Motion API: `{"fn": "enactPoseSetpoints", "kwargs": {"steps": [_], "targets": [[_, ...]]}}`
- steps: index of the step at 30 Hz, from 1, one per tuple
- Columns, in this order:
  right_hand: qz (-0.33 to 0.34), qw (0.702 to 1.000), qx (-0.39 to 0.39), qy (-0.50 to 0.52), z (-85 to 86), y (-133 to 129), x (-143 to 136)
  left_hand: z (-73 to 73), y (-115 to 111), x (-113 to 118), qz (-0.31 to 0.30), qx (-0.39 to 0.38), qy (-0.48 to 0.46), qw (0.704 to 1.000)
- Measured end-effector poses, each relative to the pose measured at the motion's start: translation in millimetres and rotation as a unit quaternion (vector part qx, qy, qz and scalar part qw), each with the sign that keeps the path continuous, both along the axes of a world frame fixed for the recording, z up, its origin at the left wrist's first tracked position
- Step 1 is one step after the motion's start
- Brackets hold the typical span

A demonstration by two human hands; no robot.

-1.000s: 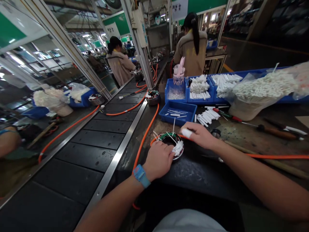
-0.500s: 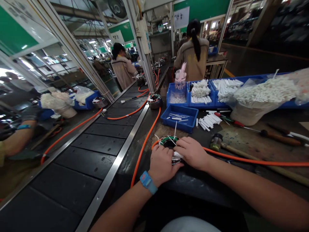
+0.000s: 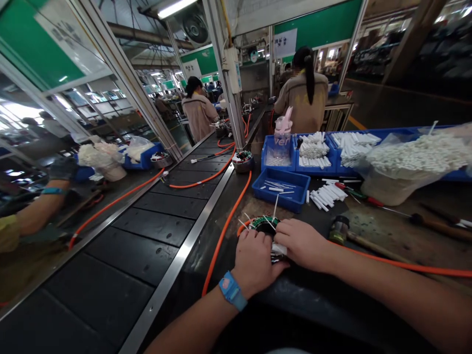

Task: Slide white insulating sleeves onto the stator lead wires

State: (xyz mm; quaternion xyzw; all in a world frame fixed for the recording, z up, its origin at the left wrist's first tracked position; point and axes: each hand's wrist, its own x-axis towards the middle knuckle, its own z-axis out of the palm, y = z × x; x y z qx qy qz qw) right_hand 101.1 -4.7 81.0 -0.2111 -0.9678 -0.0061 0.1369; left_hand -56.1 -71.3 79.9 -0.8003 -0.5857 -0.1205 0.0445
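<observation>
A round motor stator (image 3: 263, 222) with a green ring on top lies on the bench in front of me. Thin white leads stick up from its rim, and an orange cable runs from its left side. My left hand (image 3: 255, 258) is closed around the near left side, its thumb reaching along the front. Against the right side, the bent fingers of my right hand (image 3: 300, 244) press close to a white sleeve (image 3: 279, 249), which shows between both hands. My fingers hide most of the stator's near side, so their exact grip on the leads is unclear.
A shallow blue tray (image 3: 280, 189) holds thin white tubes. Loose white sleeves (image 3: 328, 196) lie beside it. A hammer (image 3: 339, 230) and screwdrivers rest to the right. Blue bins (image 3: 313, 169) stand behind. A conveyor (image 3: 147, 221) runs at left; another person's gloved hand (image 3: 62, 169) is beyond it.
The head view has shifted, so the whole scene sits slightly lower and farther right. Both my hands stay on the stator with almost the same grip.
</observation>
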Motion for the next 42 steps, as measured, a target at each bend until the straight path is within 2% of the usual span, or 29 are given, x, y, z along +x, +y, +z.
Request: {"fn": "enactPoseSetpoints", "kwargs": {"steps": [4,7,10,15,20,22,24,27,30,32,35,37,39,42], "targets": [[-0.002,1.0,0.031,0.001,-8.0,-2,-1,-2.0,0,-1,0.0,0.013,-0.006,1.0],[-0.009,0.997,0.039,0.071,-20.6,-4,-4,-9.3,2,-4,-0.018,0.035,-0.029,0.999],[-0.05,0.988,0.006,0.147,-28.7,-4,-10,-17.6,5,-8,-0.043,0.065,-0.051,0.996],[-0.104,0.986,-0.061,0.116,-21.4,5,-22,-22.3,8,-10,-0.077,0.065,-0.077,0.992],[-0.104,0.984,-0.087,0.117,-15.8,12,-27,-15.5,4,-6,-0.072,0.055,-0.059,0.994],[-0.096,0.981,-0.099,0.138,-17.7,10,-26,-7.8,2,-9,-0.066,0.035,-0.033,0.997],[-0.086,0.975,-0.113,0.17,-21.0,8,-19,2.3,3,-17,-0.089,0.005,-0.004,0.996],[-0.106,0.956,-0.129,0.24,-26.5,7,7,14.3,9,-34,-0.157,-0.018,0.016,0.987],[-0.217,0.906,-0.119,0.343,-28.1,21,58,12.8,15,-38,-0.17,-0.024,0.014,0.985],[-0.315,0.854,-0.089,0.405,-24.1,38,104,5.1,14,-31,-0.138,-0.013,0.006,0.99],[-0.459,0.747,0.001,0.48,-10.1,65,173,-7.8,9,-12,-0.08,0.033,-0.02,0.996],[-0.522,0.688,0.061,0.501,0.8,78,209,-12.8,7,-3,-0.069,0.054,-0.035,0.996],[-0.567,0.673,0.1,0.464,8.6,86,234,-13.3,7,1,-0.071,0.058,-0.042,0.995],[-0.595,0.697,0.125,0.38,11.7,92,250,-8.0,7,-2,-0.083,0.037,-0.043,0.995]]}}
